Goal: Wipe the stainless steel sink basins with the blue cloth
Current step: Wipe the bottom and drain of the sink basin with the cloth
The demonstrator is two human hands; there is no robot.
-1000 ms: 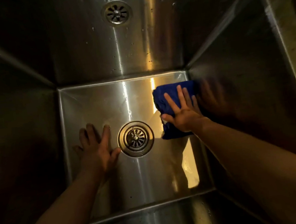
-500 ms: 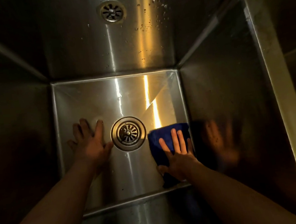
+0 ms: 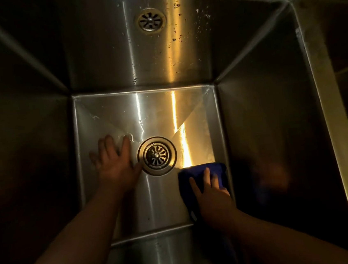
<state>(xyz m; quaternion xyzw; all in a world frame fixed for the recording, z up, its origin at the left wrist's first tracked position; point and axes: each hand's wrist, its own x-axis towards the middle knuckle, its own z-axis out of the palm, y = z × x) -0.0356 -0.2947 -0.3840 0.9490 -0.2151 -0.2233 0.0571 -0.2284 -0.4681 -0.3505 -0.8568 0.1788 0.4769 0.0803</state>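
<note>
I look straight down into a deep stainless steel sink basin (image 3: 106, 109). The blue cloth (image 3: 187, 186) lies flat on the basin floor at the near right corner, against the right wall. My right hand (image 3: 213, 194) presses down on it with fingers spread. My left hand (image 3: 113, 159) rests flat on the floor just left of the round drain (image 3: 156, 155), fingers apart, holding nothing.
An overflow grille (image 3: 150, 22) sits high on the far wall, with water drops to its right. A steel divider rim (image 3: 326, 98) runs along the right, with a second dark basin beyond it. The side walls are steep and dim.
My right hand has slid the blue cloth from the far right of the floor toward me, down to the near right corner. My left hand has stayed by the drain.
</note>
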